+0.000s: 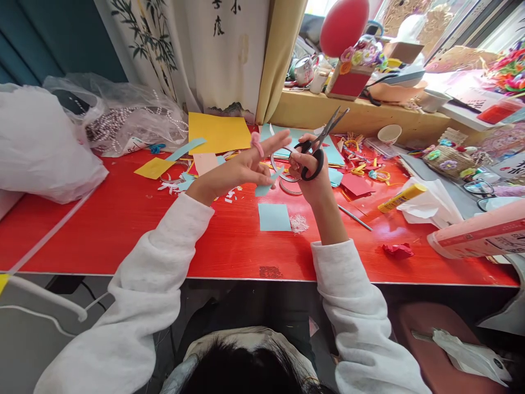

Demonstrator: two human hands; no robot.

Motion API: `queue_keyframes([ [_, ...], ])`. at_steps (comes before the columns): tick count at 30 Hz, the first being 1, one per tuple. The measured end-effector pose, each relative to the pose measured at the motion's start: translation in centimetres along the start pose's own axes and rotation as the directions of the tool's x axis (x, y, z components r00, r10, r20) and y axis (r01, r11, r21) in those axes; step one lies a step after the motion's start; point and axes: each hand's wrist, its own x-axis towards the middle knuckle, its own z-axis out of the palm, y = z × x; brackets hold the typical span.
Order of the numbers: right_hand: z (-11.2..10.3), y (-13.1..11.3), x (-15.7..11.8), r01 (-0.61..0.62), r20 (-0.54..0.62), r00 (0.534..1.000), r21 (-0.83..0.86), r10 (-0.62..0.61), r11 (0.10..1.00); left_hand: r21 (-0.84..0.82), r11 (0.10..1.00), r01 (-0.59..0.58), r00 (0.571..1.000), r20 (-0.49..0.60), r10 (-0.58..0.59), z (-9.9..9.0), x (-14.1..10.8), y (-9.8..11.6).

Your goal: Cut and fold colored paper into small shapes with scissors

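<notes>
My left hand [256, 158] is raised over the table with the index finger stretched out and a fuzzy pink ring on one finger. Its thumb pinches a small piece of light blue paper [266, 189]. In my right hand [315, 172] is a pair of black-handled scissors [324, 131], the blades pointing up and away, slightly apart and clear of the paper. A pale strip seems to run between the two hands; I cannot make out what it is. Below them lies a light blue paper square [274, 218], beside a small heap of white shreds [299, 223].
Yellow card [219, 133] and paper scraps lie at the back of the red table [143, 224]. A glue stick [402, 197], crumpled red paper [398, 251] and a pink bottle [479, 230] are on the right. Plastic bags [41, 142] stand at left.
</notes>
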Motion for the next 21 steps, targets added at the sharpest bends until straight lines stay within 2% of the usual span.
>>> queue_keyframes([
  [3, -0.1, 0.0, 0.0, 0.019, -0.007, 1.000, 0.030, -0.019, 0.999, -0.018, 1.000, 0.011, 0.999, 0.036, -0.011, 0.5, 0.0, -0.1],
  [8, -0.1, -0.5, 0.1, 0.018, -0.029, 1.000, 0.293, -0.010, 0.956, -0.119, 0.991, -0.067, 0.997, -0.041, 0.063, 0.0, 0.2, -0.9],
  [11, 0.0, -0.7, 0.1, 0.011, -0.041, 0.999, 0.342, 0.003, 0.940, -0.170, 0.985, -0.027, 0.993, -0.120, 0.006, 0.0, 0.2, -0.9],
  [14, -0.5, -0.7, 0.1, 0.052, -0.068, 0.997, 0.256, -0.035, 0.965, -0.156, 0.987, 0.031, 0.983, -0.173, -0.058, 0.0, 0.0, -0.6],
  [18, -2.2, -0.6, 0.5, 0.123, -0.114, 0.987, 0.108, -0.111, 0.987, -0.123, 0.983, 0.135, 0.990, -0.013, -0.138, -0.2, -0.1, -0.6],
  [21, -3.9, -0.8, 0.6, 0.144, -0.209, 0.964, -0.117, -0.166, 0.983, -0.113, 0.969, 0.218, 0.973, 0.095, -0.208, -0.3, -0.1, -0.6],
])
